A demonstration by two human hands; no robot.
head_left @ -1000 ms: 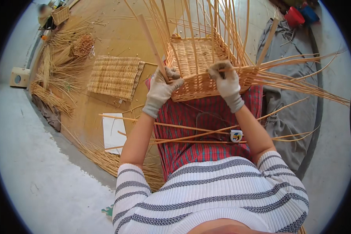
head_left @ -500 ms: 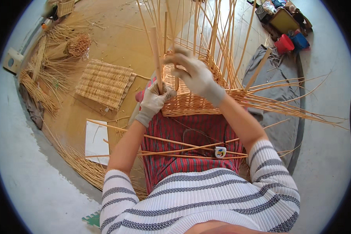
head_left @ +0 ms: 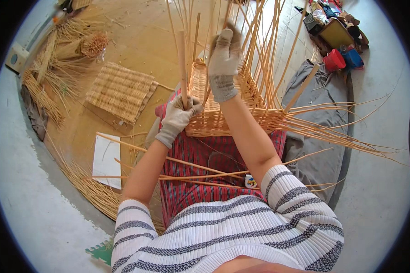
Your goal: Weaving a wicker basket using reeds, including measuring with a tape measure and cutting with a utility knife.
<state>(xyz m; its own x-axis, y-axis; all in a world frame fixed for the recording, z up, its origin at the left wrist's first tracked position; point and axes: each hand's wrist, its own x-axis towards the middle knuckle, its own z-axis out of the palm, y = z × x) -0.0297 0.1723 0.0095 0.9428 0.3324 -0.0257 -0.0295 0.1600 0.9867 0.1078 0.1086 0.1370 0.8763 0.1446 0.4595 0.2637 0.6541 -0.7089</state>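
Note:
A half-woven wicker basket (head_left: 214, 122) rests on my lap, with many tall willow rods standing up from its sides. My gloved left hand (head_left: 180, 118) grips its near left corner, at the foot of a thick upright stick (head_left: 182, 63). Above the basket, my gloved right hand (head_left: 225, 57) is raised, its fingers curled at a willow rod (head_left: 207, 93) that runs up from the near wall. Motion smears the fingertips. A bunch of loose rod ends (head_left: 341, 129) fans out from the near right corner.
Several rods (head_left: 205, 169) and a small tape measure (head_left: 250, 181) lie across the striped red cloth on my lap. To the left are a woven panel (head_left: 118, 91), white paper (head_left: 106, 159) and willow bundles (head_left: 54, 73). A red container (head_left: 334, 59) stands at far right.
My right hand has swung up and away from me, turning its fingers upward along the rods. My left hand keeps its hold on the corner.

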